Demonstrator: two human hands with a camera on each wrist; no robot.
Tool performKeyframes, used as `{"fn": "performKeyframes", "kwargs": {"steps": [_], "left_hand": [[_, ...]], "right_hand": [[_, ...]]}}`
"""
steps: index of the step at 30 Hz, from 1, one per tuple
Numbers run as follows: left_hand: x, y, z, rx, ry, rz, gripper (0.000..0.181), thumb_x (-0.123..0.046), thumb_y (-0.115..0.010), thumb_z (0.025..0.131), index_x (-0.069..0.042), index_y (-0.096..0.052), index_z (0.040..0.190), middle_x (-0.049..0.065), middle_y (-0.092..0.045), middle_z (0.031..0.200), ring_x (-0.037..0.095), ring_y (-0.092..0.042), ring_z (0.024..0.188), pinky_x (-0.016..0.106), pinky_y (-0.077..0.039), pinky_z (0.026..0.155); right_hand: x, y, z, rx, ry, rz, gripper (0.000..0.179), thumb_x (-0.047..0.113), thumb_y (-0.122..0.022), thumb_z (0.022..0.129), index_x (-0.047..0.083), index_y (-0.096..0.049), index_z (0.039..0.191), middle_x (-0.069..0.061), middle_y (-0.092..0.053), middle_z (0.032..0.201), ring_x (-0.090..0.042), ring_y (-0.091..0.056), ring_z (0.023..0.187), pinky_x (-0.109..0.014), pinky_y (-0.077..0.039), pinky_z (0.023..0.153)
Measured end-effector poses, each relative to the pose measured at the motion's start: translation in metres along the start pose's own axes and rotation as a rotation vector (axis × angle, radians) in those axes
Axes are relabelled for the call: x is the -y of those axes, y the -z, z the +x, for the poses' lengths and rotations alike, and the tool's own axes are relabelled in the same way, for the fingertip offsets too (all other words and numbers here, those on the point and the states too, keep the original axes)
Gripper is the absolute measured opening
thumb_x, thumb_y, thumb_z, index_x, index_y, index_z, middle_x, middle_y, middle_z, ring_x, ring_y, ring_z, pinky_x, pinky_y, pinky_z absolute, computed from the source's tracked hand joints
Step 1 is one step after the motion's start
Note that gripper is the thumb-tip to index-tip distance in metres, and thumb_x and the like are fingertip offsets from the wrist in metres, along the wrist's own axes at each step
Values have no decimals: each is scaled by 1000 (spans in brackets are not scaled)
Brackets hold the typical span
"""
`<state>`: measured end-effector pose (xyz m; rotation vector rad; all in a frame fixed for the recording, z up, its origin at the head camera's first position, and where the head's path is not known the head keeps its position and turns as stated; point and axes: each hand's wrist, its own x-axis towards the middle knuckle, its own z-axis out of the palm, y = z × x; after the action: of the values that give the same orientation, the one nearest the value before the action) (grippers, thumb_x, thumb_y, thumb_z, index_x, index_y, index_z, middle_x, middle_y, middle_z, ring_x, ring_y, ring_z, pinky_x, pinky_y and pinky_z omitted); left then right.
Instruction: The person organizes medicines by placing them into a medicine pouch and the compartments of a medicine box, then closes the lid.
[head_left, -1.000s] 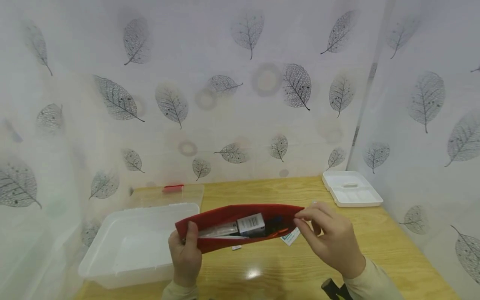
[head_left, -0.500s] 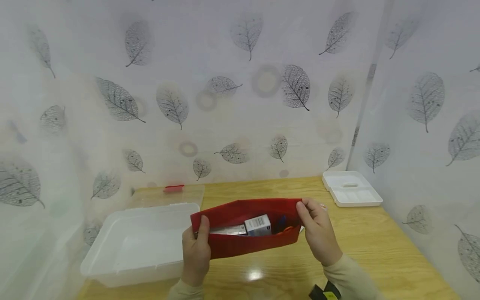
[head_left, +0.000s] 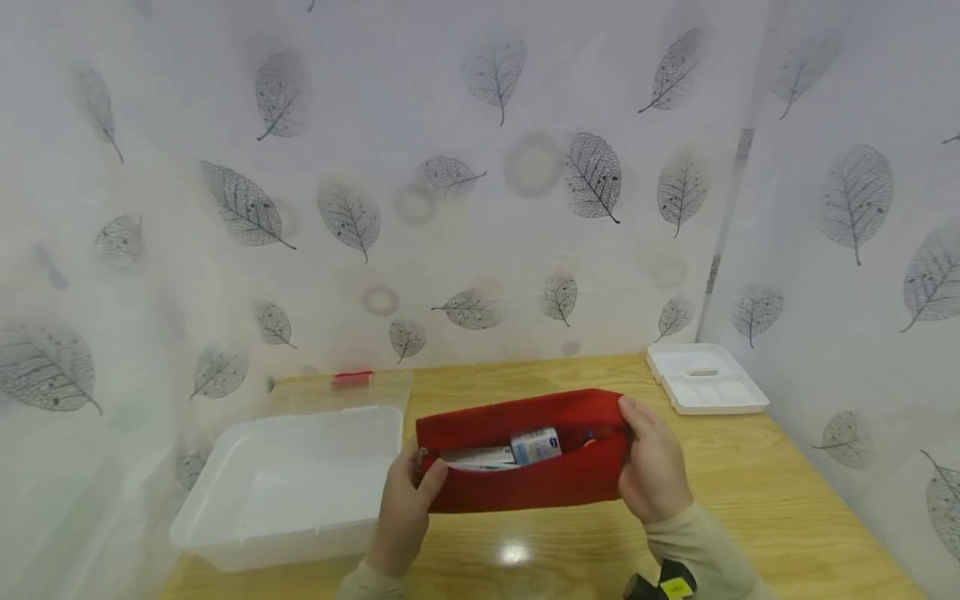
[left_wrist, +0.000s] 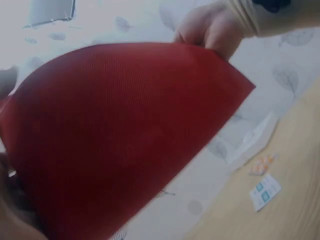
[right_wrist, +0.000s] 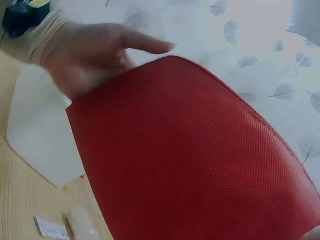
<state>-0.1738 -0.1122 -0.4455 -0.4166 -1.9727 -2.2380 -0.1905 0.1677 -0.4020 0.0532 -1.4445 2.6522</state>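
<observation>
Both hands hold a red zippered pouch (head_left: 528, 492) above the table, its mouth gaping toward the head camera. My left hand (head_left: 405, 504) grips the left end, thumb on the front edge. Around the right end is my right hand (head_left: 656, 462), its fingers partly hidden behind the pouch. Inside, a small white and blue box (head_left: 536, 446) lies beside pale flat packets (head_left: 476, 457). A small blue and orange thing (head_left: 589, 437) shows deeper at the right; its kind is unclear. Each wrist view is mostly filled by the pouch's red side.
A translucent bin (head_left: 292, 492) stands at the left, its clear lid (head_left: 300, 396) behind. A white compartment tray (head_left: 708, 379) sits at the back right. On the table lie a printed card (left_wrist: 265, 192), an orange blister pack (left_wrist: 262, 164) and a small white packet (right_wrist: 52, 229).
The pouch has moved right and tipped, so more of its front shows. My right hand has gone from the pouch's corner to a fuller hold on its right end.
</observation>
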Motion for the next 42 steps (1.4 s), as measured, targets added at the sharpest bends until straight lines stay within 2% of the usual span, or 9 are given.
{"fn": "performKeyframes", "kwargs": {"steps": [4,10,16,21,27,30,32,37,42], "left_hand": [[5,5,-1,122,-102,8,37,-3,-52,95,0,-47,131,19,-61,112,26,-64,99,40,-56,79],[7,6,-1,37,-231,159,26,0,-53,96,-4,-56,121,10,-67,104,22,-68,90,39,-57,71],[4,5,-3,-7,-249,184,25,1,-54,96,-3,-57,120,9,-67,102,20,-68,87,37,-57,69],[0,5,-5,-15,-259,200,25,1,-55,95,-4,-58,119,11,-67,99,19,-67,86,36,-57,69],[1,4,-7,-27,-270,241,26,2,-58,93,-5,-59,117,10,-67,96,19,-68,84,36,-57,67],[-3,-3,-8,-40,-294,276,26,4,-59,91,-3,-59,117,10,-68,96,20,-69,83,36,-58,66],[-10,-11,-10,-50,-330,302,25,6,-60,90,-1,-60,115,11,-69,96,22,-69,81,34,-58,65],[-18,-33,-12,-64,-494,350,27,11,-63,86,3,-61,112,13,-69,96,26,-69,78,27,-57,65],[3,-47,-11,-104,-654,419,29,7,-67,84,-3,-64,110,7,-67,89,10,-63,70,19,-52,56]], "right_hand": [[4,2,0,-14,-13,28,25,21,-43,104,10,-62,92,1,-59,93,-12,-54,92,-26,-45,82],[3,5,-1,-8,83,-162,14,18,-50,101,6,-44,107,2,-63,85,-10,-60,78,-25,-49,69],[3,13,-3,64,328,-446,31,-4,-61,91,3,-43,115,-7,-61,93,-13,-61,80,-23,-54,67],[6,22,-1,157,433,-695,27,-9,-67,84,-3,-55,108,-13,-59,110,-16,-63,89,-27,-57,70],[4,28,1,100,613,-995,15,0,-72,83,10,-66,94,-8,-60,112,-9,-57,100,-15,-50,78],[0,19,-4,93,765,-1072,19,0,-76,79,13,-67,88,-3,-63,100,-9,-56,91,-15,-46,70],[-5,6,-10,170,813,-1051,19,-1,-76,78,13,-66,87,2,-64,87,-8,-57,76,-16,-45,61],[-29,-34,-33,422,754,-936,17,5,-75,82,14,-64,92,8,-64,76,-1,-53,58,-15,-45,49],[-45,-64,-46,369,752,-1018,16,25,-78,82,18,-64,88,13,-60,76,2,-51,59,-12,-44,51]]}}
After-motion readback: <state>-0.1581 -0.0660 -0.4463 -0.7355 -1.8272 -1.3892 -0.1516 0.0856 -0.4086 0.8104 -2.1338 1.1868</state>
